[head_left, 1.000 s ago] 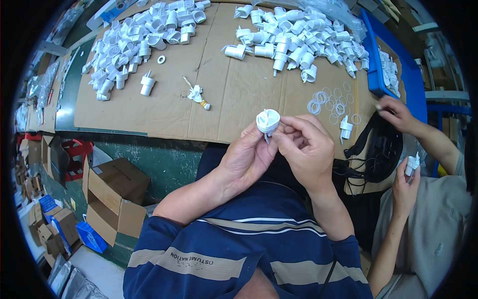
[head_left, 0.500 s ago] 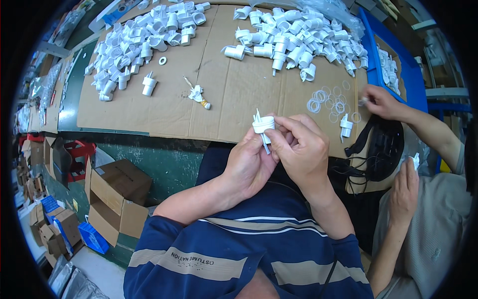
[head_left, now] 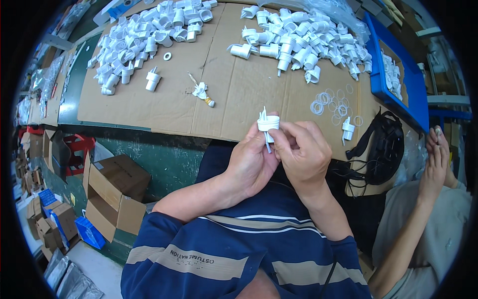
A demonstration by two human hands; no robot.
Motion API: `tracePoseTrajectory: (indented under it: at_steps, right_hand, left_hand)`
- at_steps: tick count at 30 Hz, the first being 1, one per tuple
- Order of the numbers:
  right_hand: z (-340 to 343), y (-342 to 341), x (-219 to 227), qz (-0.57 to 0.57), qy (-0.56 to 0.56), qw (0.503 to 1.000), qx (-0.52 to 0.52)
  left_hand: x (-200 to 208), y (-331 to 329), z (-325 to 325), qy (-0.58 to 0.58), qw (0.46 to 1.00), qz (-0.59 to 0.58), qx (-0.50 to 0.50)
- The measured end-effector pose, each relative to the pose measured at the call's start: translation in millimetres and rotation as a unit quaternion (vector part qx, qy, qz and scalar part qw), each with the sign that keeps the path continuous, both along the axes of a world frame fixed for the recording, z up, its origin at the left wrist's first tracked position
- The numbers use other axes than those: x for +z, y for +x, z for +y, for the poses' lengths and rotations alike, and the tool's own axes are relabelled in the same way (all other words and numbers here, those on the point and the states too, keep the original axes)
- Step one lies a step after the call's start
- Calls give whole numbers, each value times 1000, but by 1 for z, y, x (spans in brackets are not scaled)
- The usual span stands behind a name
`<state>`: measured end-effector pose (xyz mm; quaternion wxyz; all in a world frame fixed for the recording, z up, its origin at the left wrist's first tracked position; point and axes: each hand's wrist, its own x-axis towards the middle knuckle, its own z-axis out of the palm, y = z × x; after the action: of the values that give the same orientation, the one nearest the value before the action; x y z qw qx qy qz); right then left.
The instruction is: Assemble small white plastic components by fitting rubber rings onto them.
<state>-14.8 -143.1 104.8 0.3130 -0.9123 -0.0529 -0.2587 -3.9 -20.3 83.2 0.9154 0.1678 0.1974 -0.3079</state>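
A white plastic fitting (head_left: 269, 122) with a thin upright prong and a stem pointing down is held in front of my chest. My left hand (head_left: 250, 163) is closed round its lower part from the left. The thumb and fingers of my right hand (head_left: 304, 152) pinch the same fitting from the right. Beyond my hands, on the cardboard, lies a small white part with a yellowish end (head_left: 202, 93). Thin clear rings (head_left: 316, 107) are scattered to the right, near a single white fitting (head_left: 348, 130).
White cup-like parts (head_left: 134, 45) are heaped at the far left, white fittings (head_left: 303, 42) at the far right. A blue bin (head_left: 377, 82) stands beyond the rings. Black straps (head_left: 386, 149) lie at the right edge, near a co-worker's hands (head_left: 434, 164). Open cartons (head_left: 112, 199) sit lower left.
The co-worker's far hand has drawn back from beside the rings, and both their hands are now together at the right. My hands keep their hold on the fitting; the view has shifted slightly.
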Motion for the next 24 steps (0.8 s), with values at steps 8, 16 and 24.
tracePoseTrajectory:
  at_steps: [8,16,24]
  right_hand:
    - [-5,2,-12,-80,-85,993,25]
    - [-7,-2,-23,-52,-28,998,16]
    - [-80,11,-38,80,-36,988,-131]
  left_hand:
    - [-6,-2,-1,48,997,-53,3]
    - [-16,5,6,100,980,-170,19]
    - [-33,22,2,103,980,-166,21]
